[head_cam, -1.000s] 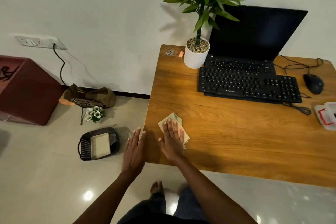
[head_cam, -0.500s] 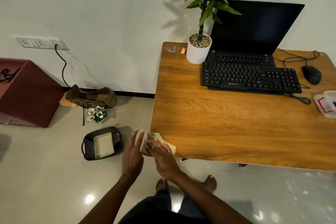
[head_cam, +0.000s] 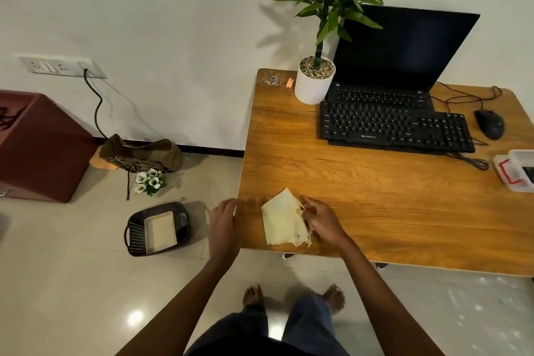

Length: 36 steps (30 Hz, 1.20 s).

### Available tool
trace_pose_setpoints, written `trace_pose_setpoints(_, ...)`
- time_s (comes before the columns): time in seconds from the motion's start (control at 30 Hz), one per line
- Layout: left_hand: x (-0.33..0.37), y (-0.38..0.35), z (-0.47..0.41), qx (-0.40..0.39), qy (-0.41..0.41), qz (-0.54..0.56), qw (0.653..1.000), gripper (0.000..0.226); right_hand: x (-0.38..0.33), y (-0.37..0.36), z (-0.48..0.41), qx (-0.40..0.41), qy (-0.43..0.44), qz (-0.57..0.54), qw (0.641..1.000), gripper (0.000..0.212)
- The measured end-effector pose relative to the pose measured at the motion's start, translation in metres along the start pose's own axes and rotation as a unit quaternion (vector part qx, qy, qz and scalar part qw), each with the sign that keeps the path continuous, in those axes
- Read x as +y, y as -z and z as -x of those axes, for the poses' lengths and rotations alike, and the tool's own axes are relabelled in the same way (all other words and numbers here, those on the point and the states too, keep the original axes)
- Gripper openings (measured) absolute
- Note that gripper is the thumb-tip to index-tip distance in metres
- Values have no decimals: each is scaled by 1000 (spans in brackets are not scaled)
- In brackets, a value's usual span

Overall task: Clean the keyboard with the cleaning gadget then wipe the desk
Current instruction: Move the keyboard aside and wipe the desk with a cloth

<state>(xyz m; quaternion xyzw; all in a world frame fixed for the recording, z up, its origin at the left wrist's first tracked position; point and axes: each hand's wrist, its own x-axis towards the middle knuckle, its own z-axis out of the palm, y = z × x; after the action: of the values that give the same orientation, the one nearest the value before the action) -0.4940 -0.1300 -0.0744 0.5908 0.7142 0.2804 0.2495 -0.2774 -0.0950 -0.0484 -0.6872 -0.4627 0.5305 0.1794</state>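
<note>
Head view, looking down on a workstation. The wooden desk fills the right half of the field and stands against a pale wall. A maroon box sits on the tiled floor at far left. At the back of the desk an open laptop shows a dark screen. The black keyboard lies just in front of it, overlapping the laptop's base. A potted plant in a white pot stands just beside the keyboard's far left corner. On the floor, left of the desk, a dark basket holds a pale rectangular slab. A pale yellow cloth lies flat on the desk near its front left corner, well apart from the keyboard. The right hand rests on the desk with curled fingers pinching the cloth's right edge. The left hand holds nothing; its fingers hang loosely bent at the desk's left edge, and contact with that edge cannot be told. A black mouse sits right of the keyboard. A white container with red trim is cut off by the right border.
</note>
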Motion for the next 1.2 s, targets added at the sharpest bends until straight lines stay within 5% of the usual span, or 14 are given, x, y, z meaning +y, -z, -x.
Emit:
trace_pose_setpoints(0.07,1,-6,3,-34,-15,-20,999,34,9,9,-1,123,103,246,956,44)
trace_pose_setpoints(0.2,7,-11,6,-53,-47,-48,996,38,23,-7,-4,220,261,322,883,45)
trace_pose_setpoints(0.4,4,-12,-4,-69,-82,-107,988,50,45,-60,-22,79,241,458,852,57)
trace_pose_setpoints(0.83,6,8,-63,-56,-104,-118,986,30,-44,-59,-137,131,102,432,886,61)
trace_pose_setpoints(0.93,6,5,-62,-71,-89,-116,987,43,-60,-79,-143,80,158,466,867,64)
trace_pose_setpoints(1.1,12,-12,-57,-100,-113,-133,980,52,-42,-100,-124,-39,307,560,768,69)
trace_pose_setpoints(1.2,21,-26,-58,-120,-139,-139,973,49,-30,-72,-134,-43,307,524,793,66)
